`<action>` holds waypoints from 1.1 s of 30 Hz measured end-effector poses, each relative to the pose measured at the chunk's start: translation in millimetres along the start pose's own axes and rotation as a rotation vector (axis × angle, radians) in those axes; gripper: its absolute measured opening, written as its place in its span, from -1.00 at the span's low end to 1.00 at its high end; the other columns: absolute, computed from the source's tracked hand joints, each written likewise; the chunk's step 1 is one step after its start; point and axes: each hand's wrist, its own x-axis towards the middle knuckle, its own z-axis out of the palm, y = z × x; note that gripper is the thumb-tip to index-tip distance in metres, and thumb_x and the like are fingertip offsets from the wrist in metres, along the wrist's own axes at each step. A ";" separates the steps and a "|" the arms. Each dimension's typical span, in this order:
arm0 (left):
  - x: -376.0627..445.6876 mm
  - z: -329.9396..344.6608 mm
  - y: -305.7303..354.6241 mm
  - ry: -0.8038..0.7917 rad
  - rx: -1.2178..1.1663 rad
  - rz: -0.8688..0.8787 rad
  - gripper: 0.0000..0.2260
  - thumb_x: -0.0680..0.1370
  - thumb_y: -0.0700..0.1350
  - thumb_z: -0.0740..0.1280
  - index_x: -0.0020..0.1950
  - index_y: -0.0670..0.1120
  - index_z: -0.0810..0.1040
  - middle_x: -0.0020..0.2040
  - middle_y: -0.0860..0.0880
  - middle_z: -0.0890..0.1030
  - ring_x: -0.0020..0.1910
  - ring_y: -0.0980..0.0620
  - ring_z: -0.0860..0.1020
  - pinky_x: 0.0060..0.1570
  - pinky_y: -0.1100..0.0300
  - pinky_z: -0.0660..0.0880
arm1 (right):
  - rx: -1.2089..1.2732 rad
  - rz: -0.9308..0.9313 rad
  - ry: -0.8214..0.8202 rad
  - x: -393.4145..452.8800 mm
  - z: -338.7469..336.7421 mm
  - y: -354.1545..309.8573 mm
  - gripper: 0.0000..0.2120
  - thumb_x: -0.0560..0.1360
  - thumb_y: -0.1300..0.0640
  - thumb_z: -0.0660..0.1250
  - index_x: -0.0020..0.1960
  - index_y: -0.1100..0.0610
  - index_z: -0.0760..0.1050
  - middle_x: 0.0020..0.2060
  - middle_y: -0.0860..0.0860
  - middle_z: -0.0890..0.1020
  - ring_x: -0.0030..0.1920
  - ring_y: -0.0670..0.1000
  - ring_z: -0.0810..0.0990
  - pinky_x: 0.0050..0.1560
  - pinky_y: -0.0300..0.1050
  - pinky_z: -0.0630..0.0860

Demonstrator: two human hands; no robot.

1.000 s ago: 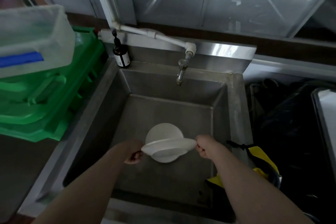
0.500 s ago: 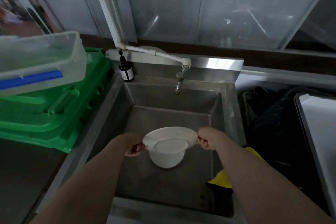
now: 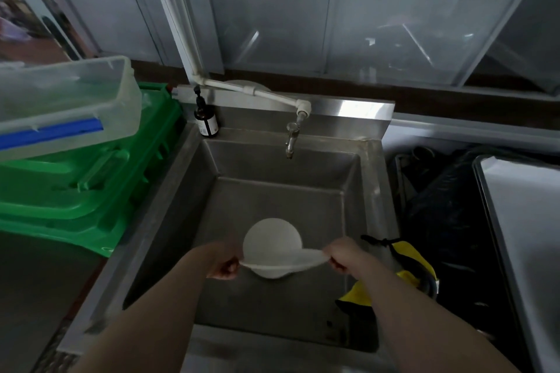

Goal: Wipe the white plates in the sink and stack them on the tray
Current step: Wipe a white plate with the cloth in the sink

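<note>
Hands [image 3: 223,266] [image 3: 344,256] hold one plate [image 3: 285,260] above another [image 3: 271,236].

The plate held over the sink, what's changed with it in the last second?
The held plate tipped up to show its face half a second ago, and is now back edge-on and level. Both hands, left hand and right hand, kept their grips on opposite rims. The second plate stayed on the sink floor beneath.
</note>
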 end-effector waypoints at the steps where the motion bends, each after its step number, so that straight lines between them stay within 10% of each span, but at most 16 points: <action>1: 0.6 3.6 -5.2 0.004 -0.004 0.024 -0.85 0.63 -0.27 0.23 -0.14 -0.19 0.49 -0.41 -0.06 0.46 -0.47 0.08 0.43 -0.34 0.17 0.55 | -0.017 -0.043 0.020 -0.3 1.2 5.2 -0.73 0.53 0.28 0.28 -0.35 0.20 0.48 -0.57 0.06 0.44 -0.54 0.00 0.39 -0.51 -0.26 0.28; 20: -36.0 54.5 -33.0 -0.080 0.078 0.516 -0.80 0.69 -0.02 0.19 0.31 0.10 0.39 0.12 -0.11 0.61 -0.02 -0.08 0.69 -0.01 -0.02 0.66 | 0.117 -0.386 0.460 -53.8 -9.7 50.9 -0.82 0.66 0.09 0.15 0.00 0.11 0.49 -0.17 0.01 0.57 -0.18 -0.12 0.51 -0.29 -0.23 0.36; 25: -44.9 61.5 -39.8 -0.229 -0.251 0.521 -0.38 0.27 0.33 0.53 0.30 0.31 0.46 0.24 -0.03 0.60 0.14 -0.15 0.65 0.00 -0.11 0.64 | 0.256 -0.371 0.511 -62.5 -7.8 53.7 -0.79 0.66 0.13 0.16 -0.08 0.15 0.49 -0.25 0.05 0.56 -0.24 -0.02 0.51 -0.32 -0.16 0.36; 33: -62.2 76.0 -41.3 -0.199 -0.505 0.543 -0.74 0.66 -0.20 0.20 0.26 0.05 0.55 0.17 -0.10 0.66 0.11 -0.14 0.64 -0.10 0.03 0.65 | 0.289 -0.326 0.350 -73.4 -16.5 53.7 -0.86 0.64 0.13 0.21 -0.02 0.12 0.52 -0.18 0.03 0.58 -0.17 -0.04 0.53 -0.24 -0.18 0.42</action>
